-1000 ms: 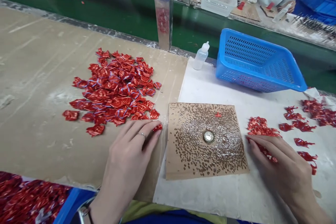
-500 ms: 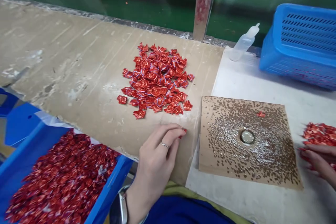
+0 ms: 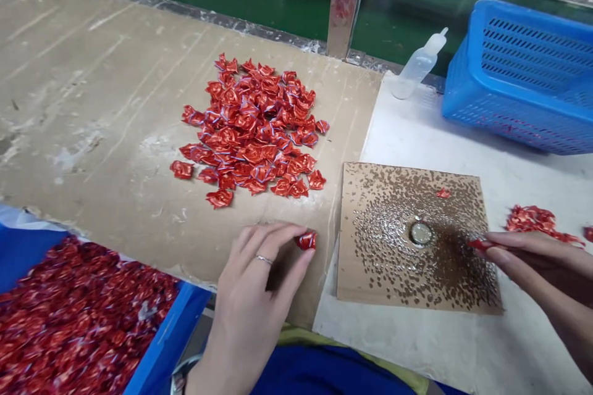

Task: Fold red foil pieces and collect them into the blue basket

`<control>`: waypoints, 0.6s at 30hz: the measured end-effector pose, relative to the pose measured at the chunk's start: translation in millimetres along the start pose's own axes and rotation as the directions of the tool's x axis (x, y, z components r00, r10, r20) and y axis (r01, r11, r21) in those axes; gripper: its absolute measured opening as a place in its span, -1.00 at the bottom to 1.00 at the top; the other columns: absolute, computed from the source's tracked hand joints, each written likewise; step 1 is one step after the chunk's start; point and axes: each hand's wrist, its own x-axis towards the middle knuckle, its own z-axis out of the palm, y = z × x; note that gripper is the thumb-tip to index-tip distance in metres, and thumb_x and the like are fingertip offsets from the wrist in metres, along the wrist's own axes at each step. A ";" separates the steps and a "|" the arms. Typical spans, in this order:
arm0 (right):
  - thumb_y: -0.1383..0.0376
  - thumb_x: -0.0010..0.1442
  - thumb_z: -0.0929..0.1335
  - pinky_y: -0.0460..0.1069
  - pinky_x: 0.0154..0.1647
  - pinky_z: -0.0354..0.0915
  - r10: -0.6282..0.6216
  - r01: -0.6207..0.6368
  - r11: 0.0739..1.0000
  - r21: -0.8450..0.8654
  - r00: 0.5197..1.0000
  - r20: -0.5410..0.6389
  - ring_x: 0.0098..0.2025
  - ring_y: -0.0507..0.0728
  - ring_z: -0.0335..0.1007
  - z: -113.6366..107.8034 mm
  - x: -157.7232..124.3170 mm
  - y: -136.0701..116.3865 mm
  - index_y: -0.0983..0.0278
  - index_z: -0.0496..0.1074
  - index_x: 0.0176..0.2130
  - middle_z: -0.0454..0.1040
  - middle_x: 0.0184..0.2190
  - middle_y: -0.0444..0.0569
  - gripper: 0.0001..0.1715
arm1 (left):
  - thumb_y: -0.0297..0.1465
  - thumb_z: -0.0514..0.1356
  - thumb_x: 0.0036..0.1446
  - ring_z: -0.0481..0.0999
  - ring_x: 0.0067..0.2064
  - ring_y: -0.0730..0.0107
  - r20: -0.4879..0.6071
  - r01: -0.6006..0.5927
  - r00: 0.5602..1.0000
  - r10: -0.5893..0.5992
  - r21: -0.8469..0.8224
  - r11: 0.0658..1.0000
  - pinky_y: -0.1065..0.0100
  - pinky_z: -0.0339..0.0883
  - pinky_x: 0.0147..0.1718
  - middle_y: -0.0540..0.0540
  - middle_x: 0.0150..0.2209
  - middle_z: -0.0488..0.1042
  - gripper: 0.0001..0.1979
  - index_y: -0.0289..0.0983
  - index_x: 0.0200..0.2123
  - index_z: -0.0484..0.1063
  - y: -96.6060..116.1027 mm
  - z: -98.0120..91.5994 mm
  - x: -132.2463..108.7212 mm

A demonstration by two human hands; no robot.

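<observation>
My left hand, with a ring on one finger, pinches a small red ribbon rose between thumb and fingertips. Above it on the brown board lies a pile of similar red ribbon roses. On the right, my right hand holds a small red petal-like piece between thumb and forefinger, over the right edge of a cardboard square. Shiny drops of glue-like liquid dot that square, and a round disc sits at its middle. One loose red piece rests near its top.
A small heap of red pieces lies beyond my right fingers. At the back right stand a blue perforated basket and a translucent squeeze bottle. A blue bin full of red pieces is at lower left.
My right hand has come left from the heap to the cardboard's edge with a red piece. In my left fingers the rose is now plainly visible. The whole view has shifted.
</observation>
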 end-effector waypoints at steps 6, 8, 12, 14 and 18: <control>0.15 0.28 0.53 0.00 -0.24 0.60 -0.069 0.057 0.990 0.132 0.994 0.085 -0.21 0.16 0.68 16.2 11.5 -44.2 -0.05 0.73 -0.13 0.73 -0.18 -0.16 -0.86 | -0.44 0.28 0.38 0.57 -0.05 0.40 -0.003 -0.026 1.000 0.026 -0.062 0.998 0.33 0.46 0.03 0.04 -0.07 0.58 -0.81 -0.12 0.01 0.55 3.8 6.1 5.6; 0.22 0.33 0.49 -0.05 -0.35 0.52 -0.112 0.094 0.984 0.148 0.986 0.121 -0.28 0.11 0.63 20.8 16.1 -49.4 -0.04 0.72 -0.10 0.72 -0.18 -0.16 -0.82 | -0.45 0.27 0.38 0.58 -0.07 0.39 -0.029 -0.041 0.999 0.039 -0.070 0.997 0.31 0.47 0.01 0.04 -0.09 0.58 -0.82 -0.09 -0.02 0.57 4.2 10.7 4.8; 0.31 0.33 0.46 -0.04 -0.44 0.39 -0.166 0.145 0.979 0.142 0.975 0.147 -0.47 0.04 0.44 28.3 19.7 -56.8 0.08 0.72 -0.10 0.69 -0.25 -0.10 -0.79 | -0.46 0.29 0.35 0.59 -0.08 0.35 -0.086 -0.038 0.996 0.030 -0.085 0.996 0.25 0.47 0.00 0.08 -0.09 0.58 -0.77 -0.01 -0.03 0.59 2.3 20.2 1.7; 0.35 0.32 0.45 -0.05 -0.48 0.32 -0.177 0.155 0.979 0.136 0.970 0.166 -0.52 0.01 0.32 31.0 19.8 -59.9 0.12 0.72 -0.12 0.65 -0.31 -0.10 -0.79 | -0.43 0.27 0.36 0.59 -0.06 0.33 -0.077 -0.004 0.997 -0.004 -0.101 0.995 0.20 0.48 0.02 0.10 -0.06 0.59 -0.74 0.04 0.02 0.57 2.2 21.8 0.4; 0.36 0.32 0.44 -0.05 -0.50 0.25 -0.182 0.161 0.979 0.127 0.966 0.181 -0.53 0.01 0.25 34.1 19.8 -63.3 0.16 0.71 -0.13 0.64 -0.33 -0.09 -0.80 | -0.46 0.17 0.41 0.56 -0.05 0.33 -0.030 0.105 0.993 -0.111 -0.146 0.984 0.18 0.42 0.10 0.16 -0.07 0.58 -0.68 0.09 0.05 0.53 4.2 18.3 -0.2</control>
